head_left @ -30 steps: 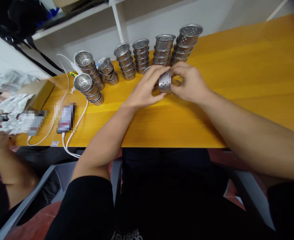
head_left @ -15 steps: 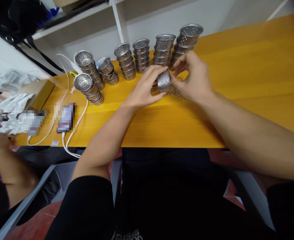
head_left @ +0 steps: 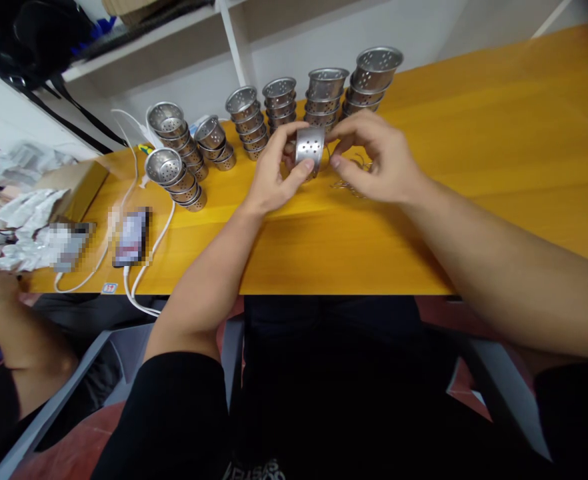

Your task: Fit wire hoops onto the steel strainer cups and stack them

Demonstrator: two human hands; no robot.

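My left hand [head_left: 279,167] grips a small perforated metal strainer cup [head_left: 311,143] between thumb and fingers, tipped on its side above the table. Close by its right side, my right hand [head_left: 374,157] is closed in a pinch, with a thin curved wire [head_left: 329,159] at the fingertips, next to the cup's edge. Below the right hand, several loose thin wire pieces [head_left: 349,187] lie on the table, partly covered by it. Behind both hands stand stacks of similar perforated cups, among them a tall stack [head_left: 378,70] and a neighbouring stack [head_left: 328,87].
More cup stacks [head_left: 167,167] stand to the left on the yellow table [head_left: 324,260]. A phone [head_left: 132,240] with white cables lies nearer the front edge. Plastic bags [head_left: 29,220] and a cardboard box [head_left: 87,187] are far left, beside another person's arm [head_left: 29,320].
The strainer cup has moved left and turned in my left hand, with the thumb now across its side. My right hand has shifted slightly, showing more of the loose wires.
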